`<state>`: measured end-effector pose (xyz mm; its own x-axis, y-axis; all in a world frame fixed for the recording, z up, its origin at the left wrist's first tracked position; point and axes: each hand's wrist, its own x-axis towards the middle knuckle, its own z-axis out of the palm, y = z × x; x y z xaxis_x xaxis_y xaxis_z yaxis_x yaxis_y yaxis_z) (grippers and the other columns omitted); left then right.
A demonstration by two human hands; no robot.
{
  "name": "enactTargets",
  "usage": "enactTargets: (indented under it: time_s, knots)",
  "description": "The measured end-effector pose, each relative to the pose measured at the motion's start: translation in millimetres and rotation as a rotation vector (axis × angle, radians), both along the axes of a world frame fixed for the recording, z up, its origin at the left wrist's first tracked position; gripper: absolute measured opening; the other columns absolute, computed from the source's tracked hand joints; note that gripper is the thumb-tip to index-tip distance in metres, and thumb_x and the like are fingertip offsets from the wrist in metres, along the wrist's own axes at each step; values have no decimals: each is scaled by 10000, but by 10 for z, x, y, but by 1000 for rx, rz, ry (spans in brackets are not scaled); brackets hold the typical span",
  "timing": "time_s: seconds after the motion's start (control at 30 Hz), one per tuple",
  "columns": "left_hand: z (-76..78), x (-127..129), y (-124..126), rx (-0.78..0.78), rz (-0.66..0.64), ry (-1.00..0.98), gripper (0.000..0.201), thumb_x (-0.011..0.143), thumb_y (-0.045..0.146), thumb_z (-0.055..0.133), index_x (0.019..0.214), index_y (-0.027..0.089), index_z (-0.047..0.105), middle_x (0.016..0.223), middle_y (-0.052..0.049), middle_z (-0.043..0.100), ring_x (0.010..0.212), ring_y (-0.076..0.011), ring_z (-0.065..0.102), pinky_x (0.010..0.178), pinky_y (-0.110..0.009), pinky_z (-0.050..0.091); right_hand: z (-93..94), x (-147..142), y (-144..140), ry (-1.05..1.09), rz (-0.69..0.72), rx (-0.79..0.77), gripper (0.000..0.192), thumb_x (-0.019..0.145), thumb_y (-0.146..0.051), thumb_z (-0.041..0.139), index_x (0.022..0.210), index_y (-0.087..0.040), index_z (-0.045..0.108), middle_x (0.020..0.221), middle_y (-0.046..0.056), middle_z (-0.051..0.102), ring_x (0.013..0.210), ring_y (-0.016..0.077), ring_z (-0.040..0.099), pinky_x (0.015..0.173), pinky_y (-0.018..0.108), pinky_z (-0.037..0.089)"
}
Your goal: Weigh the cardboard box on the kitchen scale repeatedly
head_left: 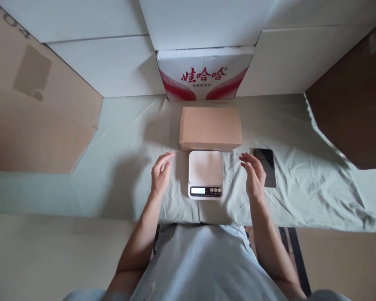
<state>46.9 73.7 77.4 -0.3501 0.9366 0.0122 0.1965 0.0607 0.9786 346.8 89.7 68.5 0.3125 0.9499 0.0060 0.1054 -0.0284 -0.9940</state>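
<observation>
A small white digital scale [205, 173] lies on the pale green cloth [119, 167], its platform bare and its display lit. Just behind it, touching its far edge, sits a closed brown cardboard box [210, 127]. My left hand [161, 173] hovers left of the scale, fingers apart and slightly curled, holding nothing. My right hand [253, 175] hovers to the right of the scale, also with loose fingers and nothing in it. A dark phone [266, 165] lies flat just beyond my right hand.
A white carton with red print [205, 75] stands behind the brown box. White boards [113, 62] wall off the back. Brown cardboard panels rise at the left [34, 117] and right [354, 108]. The cloth is wrinkled at the right.
</observation>
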Motion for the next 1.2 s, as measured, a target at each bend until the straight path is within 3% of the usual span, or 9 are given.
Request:
enactTargets:
  time_s: [0.1,0.3,0.43,0.53,0.67,0.83,1.03,1.2]
  knots:
    - [69,13,153,-24,-27,-6,333,876,392,546,1115,215,694,1291,-84,662,1283,-222,563,1147,-413,391,-35,5,184,18,-36,19,413,822,-461,594,1181,-263,638,1253,85,672,1166,237,634,1061,516,445]
    - [97,129,671,-97,-51,-113,601,855,507,573,1389,246,489,1539,-92,428,1443,-235,388,1215,-412,287,-129,-106,719,157,-11,-1,557,808,-532,575,1301,-275,546,1458,72,535,1342,221,519,1173,532,327]
    - [-6,204,896,-135,-70,-80,628,845,575,556,1360,219,512,1501,-119,477,1429,-260,407,1215,-449,276,-192,-200,874,120,76,-5,592,802,-544,584,1330,-281,526,1452,59,549,1371,232,483,1166,558,327]
    - [7,224,916,-139,-82,-71,619,858,612,509,1351,238,512,1462,-115,520,1396,-272,450,1182,-483,324,-121,-228,868,64,106,30,549,825,-531,564,1321,-299,542,1432,40,573,1368,234,486,1166,560,330]
    - [258,243,767,-42,-83,-42,614,877,611,479,1371,246,493,1474,-106,509,1393,-263,455,1164,-441,367,185,-221,731,-38,100,141,509,850,-473,562,1336,-322,539,1443,25,565,1374,232,486,1189,524,323]
    - [573,275,368,22,-137,-70,610,881,520,549,1418,251,438,1480,-90,510,1374,-247,480,1108,-364,444,547,-179,327,-117,45,208,487,871,-433,537,1347,-335,531,1431,16,574,1356,248,505,1172,521,363]
    - [541,285,-136,-141,-96,-58,606,867,493,577,1408,261,436,1482,-91,502,1317,-248,537,1048,-377,498,508,-156,-197,-133,20,74,470,845,-432,588,1308,-353,571,1374,19,623,1307,259,543,1135,537,400]
    - [492,272,-381,-191,-95,-32,572,877,478,565,1399,283,435,1474,-87,509,1318,-254,535,1055,-401,489,461,-154,-426,-150,38,7,467,846,-456,581,1305,-374,568,1380,18,621,1301,261,554,1094,519,447]
